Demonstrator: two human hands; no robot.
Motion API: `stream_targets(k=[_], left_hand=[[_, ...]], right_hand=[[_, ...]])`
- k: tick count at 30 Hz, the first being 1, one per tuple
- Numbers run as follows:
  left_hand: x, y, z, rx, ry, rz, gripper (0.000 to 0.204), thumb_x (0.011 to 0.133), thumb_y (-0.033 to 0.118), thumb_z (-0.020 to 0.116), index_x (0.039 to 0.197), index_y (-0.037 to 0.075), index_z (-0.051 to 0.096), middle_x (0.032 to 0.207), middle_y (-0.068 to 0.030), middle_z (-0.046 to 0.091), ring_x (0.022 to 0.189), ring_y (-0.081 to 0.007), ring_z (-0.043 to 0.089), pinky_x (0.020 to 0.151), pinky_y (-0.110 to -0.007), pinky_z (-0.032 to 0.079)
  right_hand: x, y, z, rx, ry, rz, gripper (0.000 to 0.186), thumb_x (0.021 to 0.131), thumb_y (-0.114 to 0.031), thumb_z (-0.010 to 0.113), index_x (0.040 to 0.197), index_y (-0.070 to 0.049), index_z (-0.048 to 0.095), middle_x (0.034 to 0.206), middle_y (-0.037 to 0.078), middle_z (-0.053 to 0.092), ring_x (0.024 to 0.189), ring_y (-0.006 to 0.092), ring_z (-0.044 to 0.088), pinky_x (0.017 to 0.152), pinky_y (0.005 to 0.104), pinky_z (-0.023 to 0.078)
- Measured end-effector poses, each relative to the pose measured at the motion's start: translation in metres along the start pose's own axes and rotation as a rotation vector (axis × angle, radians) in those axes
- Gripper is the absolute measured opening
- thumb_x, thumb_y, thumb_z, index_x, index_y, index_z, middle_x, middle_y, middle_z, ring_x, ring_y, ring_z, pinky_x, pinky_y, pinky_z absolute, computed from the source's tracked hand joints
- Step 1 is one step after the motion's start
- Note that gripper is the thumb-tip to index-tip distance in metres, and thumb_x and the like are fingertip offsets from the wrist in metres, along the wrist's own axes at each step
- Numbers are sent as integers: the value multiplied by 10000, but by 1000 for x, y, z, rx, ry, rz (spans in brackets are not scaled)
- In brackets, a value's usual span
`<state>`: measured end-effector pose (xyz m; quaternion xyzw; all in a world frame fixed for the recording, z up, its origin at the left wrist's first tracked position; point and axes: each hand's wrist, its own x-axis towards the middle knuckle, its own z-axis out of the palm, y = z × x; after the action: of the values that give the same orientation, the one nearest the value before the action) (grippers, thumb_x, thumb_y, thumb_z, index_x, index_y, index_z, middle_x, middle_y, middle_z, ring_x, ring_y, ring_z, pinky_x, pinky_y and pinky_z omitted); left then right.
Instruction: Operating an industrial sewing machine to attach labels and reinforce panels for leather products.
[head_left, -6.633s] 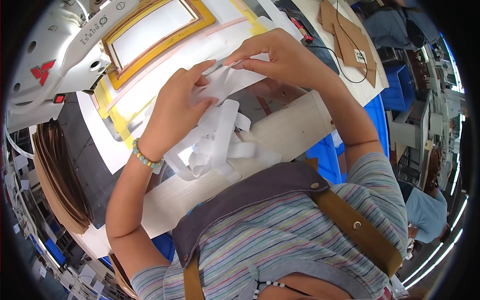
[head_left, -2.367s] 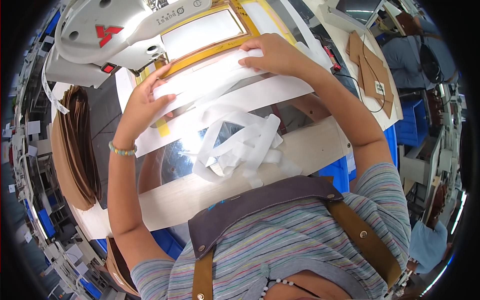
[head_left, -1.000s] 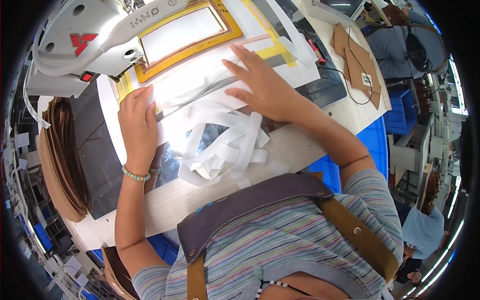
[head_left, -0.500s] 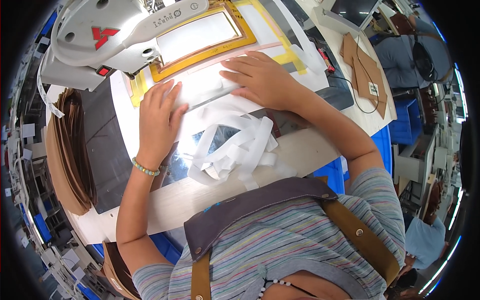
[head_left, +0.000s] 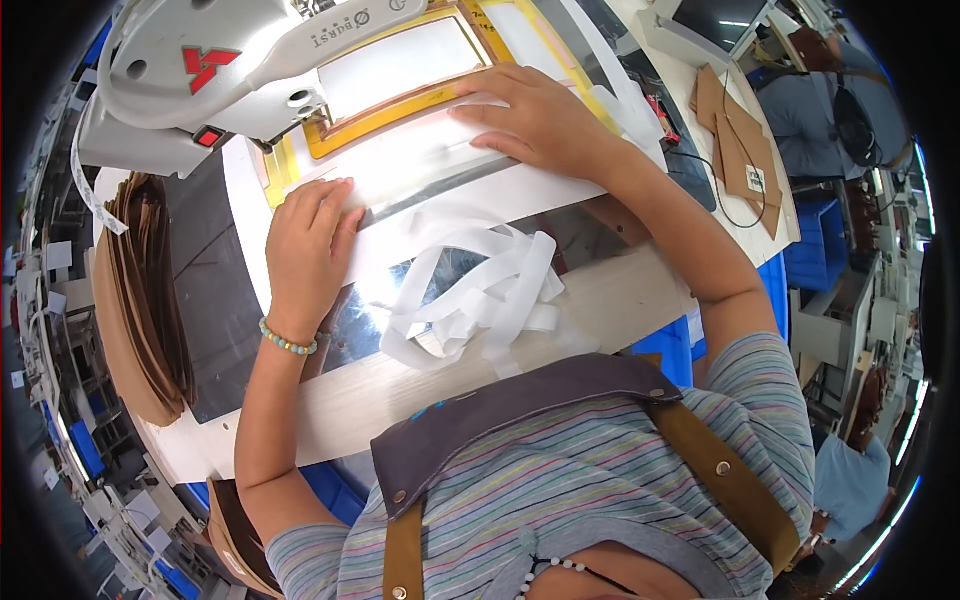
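- White tape [head_left: 480, 290] is seen, loosely tangled.
- A yellow-orange frame [head_left: 400, 110] is shown.
- A stack of brown sheets [head_left: 135, 300] is seen.
- A turquoise bead bracelet [head_left: 288, 343] is worn.

A flat white sheet [head_left: 440, 175], seemingly fabric, lies under the machine, white strips [head_left: 480, 290] tangled beside it.

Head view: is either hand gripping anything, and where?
Nothing is gripped. The left hand and right hand press flat on the white sheet, at its left end and right part.
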<state>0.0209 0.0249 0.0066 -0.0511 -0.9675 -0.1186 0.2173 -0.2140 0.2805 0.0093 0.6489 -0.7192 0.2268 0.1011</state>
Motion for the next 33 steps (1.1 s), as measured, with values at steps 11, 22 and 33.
stream_targets(k=[11,22,33], left_hand=[[-17,-12,-19,-58,96,-271,433,919,159,797,1314,25,681,1269,-160,714,1173,-326,662,1016,-411,532],[-48,9,-24,130,-49,-234,480,958,183,758,1381,-19,651,1470,-182,633,1442,-395,501,1166,-494,410],[-27,40,2,-49,-197,-189,693,1037,177,627,1646,7,341,1731,-208,304,1618,-396,237,1301,-500,209]], right_hand=[[41,-32,12,8,15,-143,258,897,-195,802,1118,-73,746,1142,75,710,1128,279,646,971,399,511],[26,-35,17,-73,15,-173,350,924,-340,780,1143,-70,740,1297,79,693,1246,270,608,1050,416,464],[-60,-25,-21,-131,14,398,669,1078,-434,593,1527,51,493,1625,263,419,1493,457,389,1247,518,310]])
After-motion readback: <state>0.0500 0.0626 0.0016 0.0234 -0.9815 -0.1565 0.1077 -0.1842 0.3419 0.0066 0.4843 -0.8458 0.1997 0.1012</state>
